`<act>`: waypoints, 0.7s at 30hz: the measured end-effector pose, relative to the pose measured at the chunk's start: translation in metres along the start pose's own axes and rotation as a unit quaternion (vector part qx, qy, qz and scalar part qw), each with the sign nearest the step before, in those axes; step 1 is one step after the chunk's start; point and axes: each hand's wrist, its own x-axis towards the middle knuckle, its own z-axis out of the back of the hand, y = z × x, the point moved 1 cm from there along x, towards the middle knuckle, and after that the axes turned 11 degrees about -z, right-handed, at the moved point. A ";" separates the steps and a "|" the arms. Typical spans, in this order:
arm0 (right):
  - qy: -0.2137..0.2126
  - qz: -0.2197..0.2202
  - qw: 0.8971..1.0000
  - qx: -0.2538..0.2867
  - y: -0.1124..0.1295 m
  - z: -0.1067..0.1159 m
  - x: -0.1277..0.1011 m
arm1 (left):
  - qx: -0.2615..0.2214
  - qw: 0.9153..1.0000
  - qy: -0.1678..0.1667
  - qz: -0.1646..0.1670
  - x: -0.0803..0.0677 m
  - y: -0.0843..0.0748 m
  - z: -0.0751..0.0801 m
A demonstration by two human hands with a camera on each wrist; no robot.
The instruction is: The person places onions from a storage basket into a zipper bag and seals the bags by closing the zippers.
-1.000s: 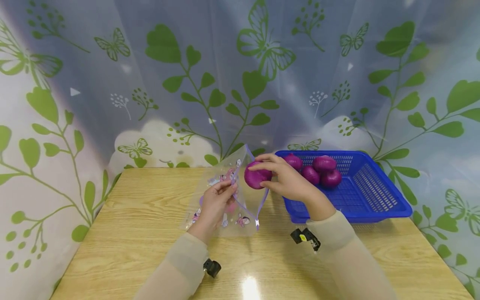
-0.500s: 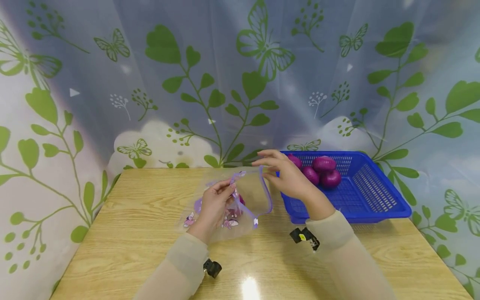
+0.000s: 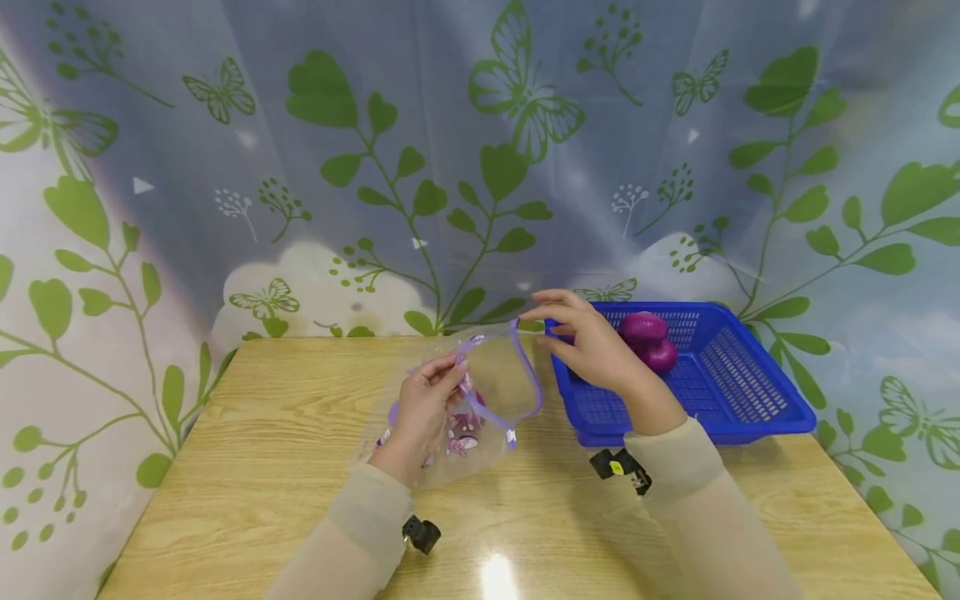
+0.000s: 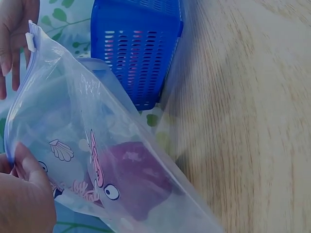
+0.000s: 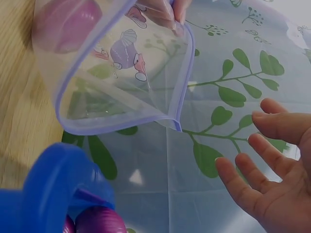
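Note:
My left hand (image 3: 423,408) pinches the lilac-edged rim of a clear zip bag (image 3: 491,454) printed with cartoon figures. The bag's mouth gapes to the right, and its white slider (image 3: 512,437) hangs at the near corner. Inside lies a red onion (image 4: 138,182), seen through the plastic in the left wrist view. My right hand (image 3: 592,350) holds nothing; its fingers extend loosely beside the bag's far corner, over the left edge of a blue basket (image 3: 693,431). More red onions (image 3: 660,356) sit in the basket, some hidden behind that hand.
The basket stands at the back right of the wooden table (image 3: 262,500). Directly behind the table hangs a curtain (image 3: 420,150) with green leaves and butterflies.
A second ago my right hand held an onion at the bag's mouth. It has let that onion go into the bag and drawn slightly back to the right. The left hand keeps its grip.

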 end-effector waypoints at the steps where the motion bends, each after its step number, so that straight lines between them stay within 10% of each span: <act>1: 0.000 0.000 1.000 0.000 0.000 0.001 0.000 | -0.004 1.000 -0.003 0.001 0.000 0.000 0.000; 21: 0.013 -0.059 0.998 -0.001 -0.008 0.024 -0.005 | -0.038 0.999 -0.003 -0.017 0.006 -0.002 0.003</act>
